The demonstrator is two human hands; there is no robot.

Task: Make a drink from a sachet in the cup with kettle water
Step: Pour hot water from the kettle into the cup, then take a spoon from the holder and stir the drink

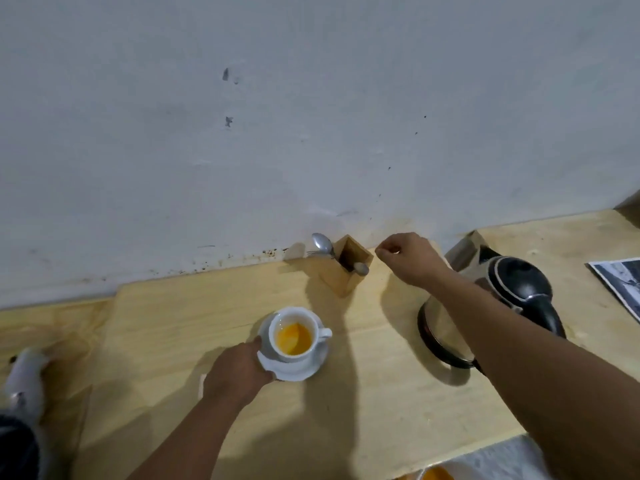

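A white cup (294, 336) holding orange liquid stands on a white saucer (298, 370) on the wooden counter. My left hand (239, 370) grips the saucer's left rim. My right hand (407, 256) hovers just right of a wooden cutlery holder (346, 271), fingers curled with nothing seen in them. A spoon (322, 244) and another handle stick out of the holder. The steel kettle (498, 306) with a black lid and handle stands at the right, partly hidden by my right forearm. No sachet is in view.
The grey wall rises right behind the counter (156, 323). A printed sheet (620, 282) lies at the far right. A yellow-orange object (436, 474) peeks in at the bottom edge. A foot in a pale shoe (24, 382) shows at lower left.
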